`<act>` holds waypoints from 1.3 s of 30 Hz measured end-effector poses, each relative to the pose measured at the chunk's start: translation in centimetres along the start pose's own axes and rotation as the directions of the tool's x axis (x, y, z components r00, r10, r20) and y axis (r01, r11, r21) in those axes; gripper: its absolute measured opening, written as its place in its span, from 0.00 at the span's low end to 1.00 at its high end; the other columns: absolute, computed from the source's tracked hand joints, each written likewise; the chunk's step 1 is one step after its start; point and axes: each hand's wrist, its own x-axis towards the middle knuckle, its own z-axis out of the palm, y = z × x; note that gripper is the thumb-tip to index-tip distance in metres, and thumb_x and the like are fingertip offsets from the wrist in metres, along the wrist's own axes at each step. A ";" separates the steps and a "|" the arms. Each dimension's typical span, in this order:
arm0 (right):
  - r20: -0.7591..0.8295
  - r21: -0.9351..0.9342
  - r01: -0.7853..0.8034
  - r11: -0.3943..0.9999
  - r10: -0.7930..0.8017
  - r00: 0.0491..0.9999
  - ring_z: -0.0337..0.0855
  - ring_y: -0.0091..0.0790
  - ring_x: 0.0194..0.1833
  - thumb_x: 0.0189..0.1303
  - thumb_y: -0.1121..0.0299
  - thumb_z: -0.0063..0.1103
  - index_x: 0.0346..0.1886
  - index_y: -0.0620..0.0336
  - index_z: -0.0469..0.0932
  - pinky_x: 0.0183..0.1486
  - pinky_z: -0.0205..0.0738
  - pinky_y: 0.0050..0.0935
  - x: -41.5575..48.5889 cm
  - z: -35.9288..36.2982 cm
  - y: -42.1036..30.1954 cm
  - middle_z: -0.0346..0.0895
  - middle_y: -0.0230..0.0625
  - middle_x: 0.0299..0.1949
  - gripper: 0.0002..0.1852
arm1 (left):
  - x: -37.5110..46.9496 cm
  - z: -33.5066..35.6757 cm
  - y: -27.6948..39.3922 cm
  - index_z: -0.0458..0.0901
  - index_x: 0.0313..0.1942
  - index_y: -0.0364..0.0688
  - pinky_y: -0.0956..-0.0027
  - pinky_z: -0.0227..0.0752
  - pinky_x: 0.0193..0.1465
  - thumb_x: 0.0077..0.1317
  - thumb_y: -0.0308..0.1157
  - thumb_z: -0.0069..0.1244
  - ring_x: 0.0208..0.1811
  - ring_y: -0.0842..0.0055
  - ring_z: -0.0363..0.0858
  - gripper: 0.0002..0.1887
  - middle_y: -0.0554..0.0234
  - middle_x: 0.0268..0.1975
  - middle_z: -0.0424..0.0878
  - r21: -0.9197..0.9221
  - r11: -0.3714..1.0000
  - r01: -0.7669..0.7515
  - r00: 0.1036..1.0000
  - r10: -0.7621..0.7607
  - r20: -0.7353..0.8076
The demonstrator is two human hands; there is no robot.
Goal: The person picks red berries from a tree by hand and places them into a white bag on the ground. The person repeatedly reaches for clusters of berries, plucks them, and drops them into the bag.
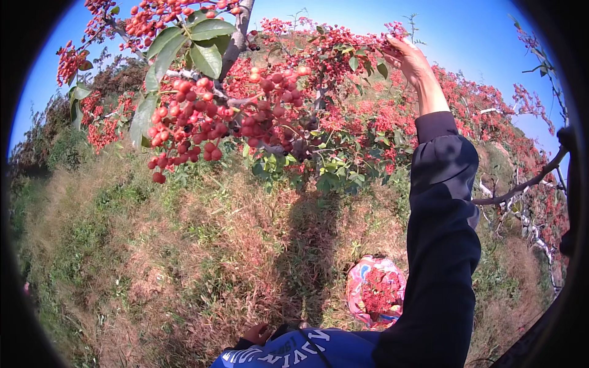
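Observation:
My right hand [411, 62] is raised high at the upper right, its fingers closed about a red Sichuan pepper cluster [395, 30] at a branch end. Foliage and berries partly hide the fingertips. Low in the view, my left hand [258, 333] hangs beside my body with its fingers curled; whether it holds anything is hidden. Close to the camera, a large Sichuan pepper cluster [202, 117] with round red berries hangs under green leaves [207, 60]. On the ground below my right arm sits an open, colourful bag [353, 294] with picked red berries [381, 290] inside.
A grey trunk or thick branch [237, 39] rises at the upper left. Another bare branch [520, 189] reaches in from the right. More berry-laden bushes [464, 99] stand behind. Dry grass and weeds [184, 239] cover the ground, crossed by a dark shadow [306, 248].

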 end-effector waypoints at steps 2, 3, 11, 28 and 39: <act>0.084 -0.046 -0.036 0.998 0.040 0.996 0.74 0.19 0.32 0.51 0.63 0.58 0.36 0.56 0.74 0.33 0.66 0.16 -0.6 1.8 -1.5 0.75 0.25 0.29 0.11 | -0.6 -0.4 1.1 0.70 0.47 0.39 0.71 0.70 0.43 0.56 0.42 0.48 0.40 0.73 0.78 0.22 0.55 0.37 0.79 -0.051 0.999 0.015 0.999 -0.012 0.049; 0.102 -0.107 -0.001 0.994 0.012 0.995 0.73 0.17 0.31 0.50 0.63 0.59 0.34 0.56 0.74 0.31 0.63 0.16 -0.2 2.2 -1.4 0.75 0.24 0.29 0.11 | -0.9 -0.2 0.6 0.70 0.47 0.38 0.71 0.70 0.43 0.56 0.42 0.48 0.40 0.72 0.78 0.22 0.54 0.37 0.79 -0.068 0.997 0.029 1.000 -0.029 0.010; 0.340 -0.806 0.528 0.268 -0.520 0.784 0.71 0.26 0.28 0.45 0.65 0.59 0.22 0.60 0.71 0.38 0.63 0.26 -0.5 4.7 -2.0 0.72 0.29 0.27 0.10 | 0.1 0.3 -1.8 0.70 0.47 0.36 0.69 0.70 0.43 0.56 0.43 0.48 0.41 0.68 0.78 0.23 0.51 0.38 0.78 -0.079 0.997 0.015 1.000 -0.017 -0.019; -0.053 0.592 -0.092 0.801 0.153 0.987 0.75 0.23 0.32 0.52 0.70 0.56 0.33 0.62 0.74 0.36 0.66 0.22 -19.9 13.4 5.0 0.75 0.32 0.30 0.07 | 1.1 -2.1 3.4 0.68 0.48 0.36 0.70 0.69 0.47 0.58 0.36 0.47 0.43 0.71 0.76 0.20 0.53 0.42 0.76 -0.159 0.980 -0.123 0.992 0.121 -0.022; 0.465 0.697 -0.669 0.258 0.547 0.696 0.75 0.30 0.40 0.55 0.74 0.50 0.38 0.62 0.72 0.45 0.68 0.32 -37.3 23.8 12.8 0.75 0.36 0.37 0.08 | 1.0 -12.7 20.9 0.66 0.47 0.34 0.79 0.68 0.36 0.59 0.27 0.47 0.35 0.81 0.73 0.16 0.65 0.34 0.74 -0.572 0.632 -0.523 0.837 0.254 -0.484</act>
